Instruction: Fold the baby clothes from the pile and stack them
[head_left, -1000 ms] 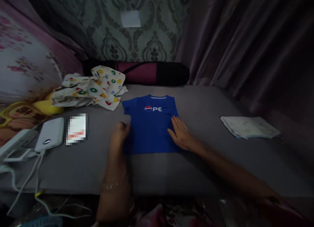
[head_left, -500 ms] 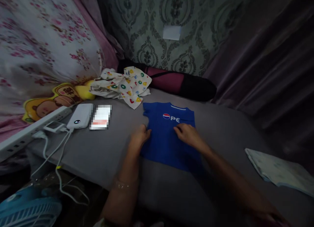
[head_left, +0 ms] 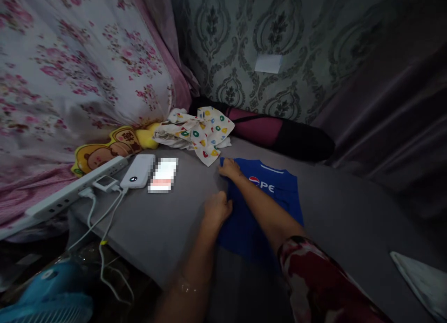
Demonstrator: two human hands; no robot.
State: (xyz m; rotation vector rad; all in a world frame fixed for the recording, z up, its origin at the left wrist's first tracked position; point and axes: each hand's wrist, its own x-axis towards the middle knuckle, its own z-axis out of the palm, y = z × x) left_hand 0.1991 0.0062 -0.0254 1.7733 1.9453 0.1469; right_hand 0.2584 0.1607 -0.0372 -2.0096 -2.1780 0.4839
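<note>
A small blue shirt [head_left: 279, 197] with a white and red logo lies flat on the grey bed [head_left: 167, 230]. My left hand [head_left: 217, 208] is closed on the shirt's left edge, about halfway down. My right hand [head_left: 230, 168] has crossed over the shirt and pinches its upper left sleeve corner. The right forearm covers the middle of the shirt, and a red patterned sleeve shows near the bottom.
A crumpled cream garment [head_left: 199, 134] with coloured rings lies just beyond the shirt. A white power bank [head_left: 138, 171] with cables, a power strip [head_left: 70, 192] and a yellow plush [head_left: 104, 151] sit left. A dark pink roll [head_left: 279, 132] lies by the wall. Folded white cloth [head_left: 419, 279] is at right.
The view has swung left. My right hand has moved from the shirt's middle across to its upper left sleeve corner. My left hand has stayed on the left edge.
</note>
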